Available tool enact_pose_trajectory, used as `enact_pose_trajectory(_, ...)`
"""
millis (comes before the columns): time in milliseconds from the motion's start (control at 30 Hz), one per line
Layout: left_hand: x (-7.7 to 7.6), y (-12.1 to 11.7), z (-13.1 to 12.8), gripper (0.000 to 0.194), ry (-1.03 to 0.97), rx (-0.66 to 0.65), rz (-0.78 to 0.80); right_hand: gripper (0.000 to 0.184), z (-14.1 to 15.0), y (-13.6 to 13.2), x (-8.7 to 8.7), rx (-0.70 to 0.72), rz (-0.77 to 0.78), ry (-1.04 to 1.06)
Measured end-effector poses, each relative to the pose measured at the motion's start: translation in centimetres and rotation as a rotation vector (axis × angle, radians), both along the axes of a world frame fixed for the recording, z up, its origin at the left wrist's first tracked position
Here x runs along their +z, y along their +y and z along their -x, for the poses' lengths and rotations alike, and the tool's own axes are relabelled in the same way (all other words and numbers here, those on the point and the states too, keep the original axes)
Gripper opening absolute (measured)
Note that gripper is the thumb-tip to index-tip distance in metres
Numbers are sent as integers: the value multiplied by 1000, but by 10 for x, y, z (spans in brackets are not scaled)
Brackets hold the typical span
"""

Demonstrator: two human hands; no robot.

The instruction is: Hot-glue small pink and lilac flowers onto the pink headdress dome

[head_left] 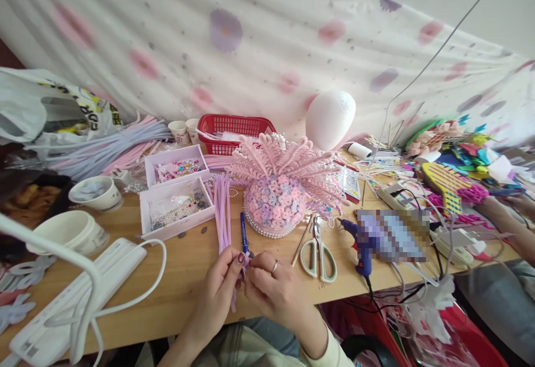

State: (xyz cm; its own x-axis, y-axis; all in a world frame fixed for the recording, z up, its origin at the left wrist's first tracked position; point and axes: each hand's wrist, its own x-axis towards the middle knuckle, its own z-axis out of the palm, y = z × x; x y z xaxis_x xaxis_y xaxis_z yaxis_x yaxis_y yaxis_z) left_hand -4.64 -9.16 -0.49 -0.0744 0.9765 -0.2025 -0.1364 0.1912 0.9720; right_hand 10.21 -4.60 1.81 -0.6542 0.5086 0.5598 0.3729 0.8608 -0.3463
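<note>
My left hand (218, 291) and my right hand (273, 289) meet at the table's front edge, both pinched on a lilac pipe cleaner (246, 260) between their fingertips. A blue pen (243, 232) lies just beyond the fingers. A bundle of pink pipe cleaners (223, 211) lies beside it. Behind stands a pink headdress (279, 188) made of curled pipe cleaners with a pearl rim.
Scissors (320, 250) and a blue glue gun (363, 250) lie right of my hands. Two bead boxes (175, 197), paper cups, a red basket (232, 130), a white foam head (330, 117) and a white power strip (75, 300) are around. Another person's arm (507, 219) is at the right.
</note>
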Motion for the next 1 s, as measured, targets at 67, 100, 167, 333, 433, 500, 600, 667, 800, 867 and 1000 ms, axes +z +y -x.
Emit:
enact_pose_trajectory(67,5,1,2,42,114,21,-45,22,3,0,6,-46,21,-140)
enact_pose_trajectory(100,7,2,3,39,177,26,-72,20,5,0,9,-68,21,-214)
enact_pose_trajectory(167,13,3,5,36,317,39,-125,16,8,0,12,-81,-13,-329)
enact_pose_trajectory(333,21,3,6,32,546,100,-192,18,10,-1,12,-20,-10,-348)
enact_pose_trajectory(433,24,2,5,30,533,119,-233,22,8,2,11,34,63,-196)
enact_pose_trajectory(500,27,0,3,28,535,137,-275,22,6,4,10,56,176,-60)
enact_pose_trajectory(600,30,-2,0,24,552,161,-346,22,5,2,5,62,484,185)
enact_pose_trajectory(667,31,-3,-2,21,552,179,-401,25,7,-2,-1,78,797,386)
enact_pose_trajectory(800,30,-6,-4,17,544,174,-550,29,16,-13,-12,193,1505,861)
enact_pose_trajectory(867,30,-7,-3,16,510,143,-576,29,18,-15,-15,272,1720,975)
enact_pose_trajectory(1000,32,-2,-1,22,357,102,-415,32,12,-11,-16,256,1705,949)
